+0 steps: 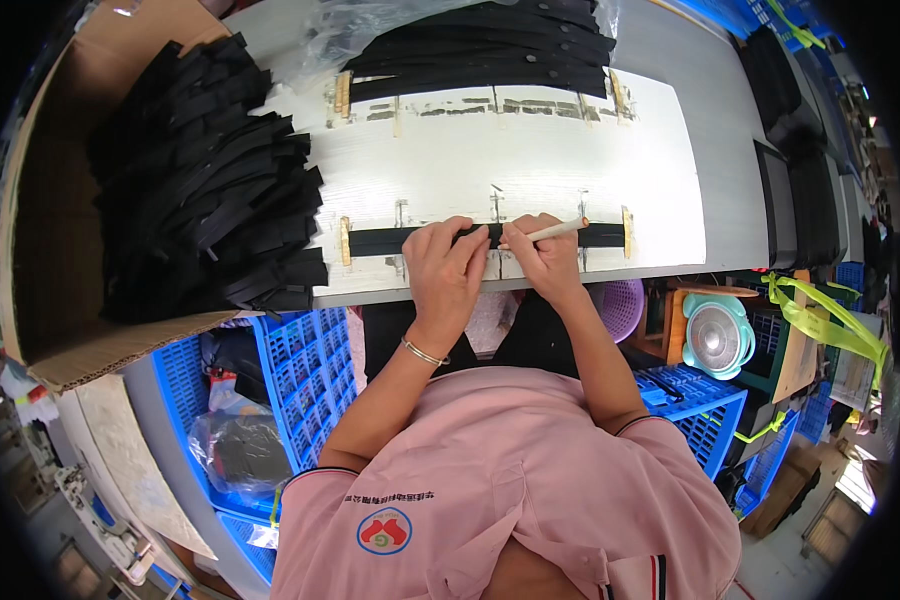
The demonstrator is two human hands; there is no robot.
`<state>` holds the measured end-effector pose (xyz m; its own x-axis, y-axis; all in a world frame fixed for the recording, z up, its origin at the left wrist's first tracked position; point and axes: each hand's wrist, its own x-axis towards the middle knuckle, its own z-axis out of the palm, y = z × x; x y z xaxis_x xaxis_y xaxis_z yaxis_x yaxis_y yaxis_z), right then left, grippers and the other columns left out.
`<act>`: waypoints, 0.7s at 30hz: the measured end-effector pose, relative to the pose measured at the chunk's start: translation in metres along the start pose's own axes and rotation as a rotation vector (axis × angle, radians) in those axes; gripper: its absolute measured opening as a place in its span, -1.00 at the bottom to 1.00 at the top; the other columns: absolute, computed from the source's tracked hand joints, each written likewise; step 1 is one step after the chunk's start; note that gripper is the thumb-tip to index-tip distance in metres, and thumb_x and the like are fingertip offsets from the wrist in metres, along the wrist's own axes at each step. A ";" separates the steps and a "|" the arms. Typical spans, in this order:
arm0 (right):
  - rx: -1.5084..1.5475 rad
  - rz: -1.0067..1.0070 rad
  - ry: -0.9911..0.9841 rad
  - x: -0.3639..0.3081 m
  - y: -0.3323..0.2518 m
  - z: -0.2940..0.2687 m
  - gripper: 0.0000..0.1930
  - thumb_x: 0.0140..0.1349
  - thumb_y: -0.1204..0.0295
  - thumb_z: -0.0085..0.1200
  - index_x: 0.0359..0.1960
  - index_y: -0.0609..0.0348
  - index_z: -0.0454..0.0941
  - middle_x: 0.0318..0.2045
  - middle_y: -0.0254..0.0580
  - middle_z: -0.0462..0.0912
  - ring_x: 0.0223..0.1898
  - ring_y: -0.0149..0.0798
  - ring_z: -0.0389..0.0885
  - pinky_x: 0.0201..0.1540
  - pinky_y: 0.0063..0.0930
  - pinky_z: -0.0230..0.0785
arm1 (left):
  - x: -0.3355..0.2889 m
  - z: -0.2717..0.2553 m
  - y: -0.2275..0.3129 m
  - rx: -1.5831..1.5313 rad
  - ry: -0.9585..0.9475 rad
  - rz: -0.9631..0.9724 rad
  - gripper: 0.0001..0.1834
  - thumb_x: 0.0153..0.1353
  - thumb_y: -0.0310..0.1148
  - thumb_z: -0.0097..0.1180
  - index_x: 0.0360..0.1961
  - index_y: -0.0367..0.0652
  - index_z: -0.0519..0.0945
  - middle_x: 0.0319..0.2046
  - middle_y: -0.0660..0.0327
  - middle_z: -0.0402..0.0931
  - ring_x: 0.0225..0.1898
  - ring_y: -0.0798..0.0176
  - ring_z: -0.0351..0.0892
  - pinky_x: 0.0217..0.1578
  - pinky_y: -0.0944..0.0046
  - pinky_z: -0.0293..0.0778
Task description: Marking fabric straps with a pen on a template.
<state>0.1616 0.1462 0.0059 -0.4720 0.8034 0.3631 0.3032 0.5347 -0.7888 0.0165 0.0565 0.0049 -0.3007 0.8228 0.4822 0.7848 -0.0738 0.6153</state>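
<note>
A long black fabric strip (382,240) lies flat across the near edge of a white board (654,160), between two small tan end stops (627,232). My left hand (440,265) presses the strip's middle with bent fingers, thumb and fingertips close together on it. Beside it, my right hand (548,262) is closed around a pale pencil-like marker (560,231). The marker slants up to the right, and its lower end meets the strip near my left fingertips. Exactly where the tip touches is hidden by the fingers. Dark marks and tape pieces line the board around the strip.
Many black strips (200,200) fill an open cardboard box (55,190) on the left. More strips (490,50) are stacked at the board's far edge, beside clear plastic. Blue crates (315,375) stand below the table, with a teal fan (718,336) to the right.
</note>
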 end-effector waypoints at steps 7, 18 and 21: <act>0.231 0.102 -0.015 -0.006 -0.007 -0.016 -0.78 0.33 0.46 0.11 -0.49 0.24 0.65 -0.60 -0.20 0.63 -0.58 -0.28 0.53 -0.45 -0.38 0.32 | -0.002 0.001 0.000 0.008 -0.009 -0.009 -0.78 0.08 -0.48 0.41 -0.21 -0.10 0.74 -0.11 0.27 0.63 -0.05 0.12 0.54 0.05 0.07 0.35; 0.160 0.405 0.261 -0.021 0.031 -0.092 -0.71 0.50 0.36 0.04 -0.30 0.32 0.69 -0.57 -0.38 0.55 -0.48 -0.57 0.40 -0.40 -0.60 0.20 | -0.001 0.014 0.016 0.028 -0.016 0.000 -0.80 0.11 -0.53 0.35 -0.21 -0.11 0.74 -0.10 0.25 0.64 -0.05 0.08 0.55 0.06 0.07 0.35; 0.172 0.377 0.248 -0.023 0.035 -0.088 -0.72 0.50 0.37 0.05 -0.29 0.33 0.69 -0.56 -0.36 0.56 -0.47 -0.55 0.43 -0.38 -0.60 0.23 | 0.007 0.036 0.042 -0.137 -0.068 0.070 -0.79 0.12 -0.52 0.33 -0.18 -0.15 0.72 -0.10 0.24 0.62 -0.04 0.04 0.54 0.12 0.03 0.35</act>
<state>0.2565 0.1697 0.0134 -0.1375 0.9823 0.1272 0.2643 0.1602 -0.9510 0.0664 0.0790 0.0116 -0.2069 0.8491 0.4860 0.7196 -0.2045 0.6636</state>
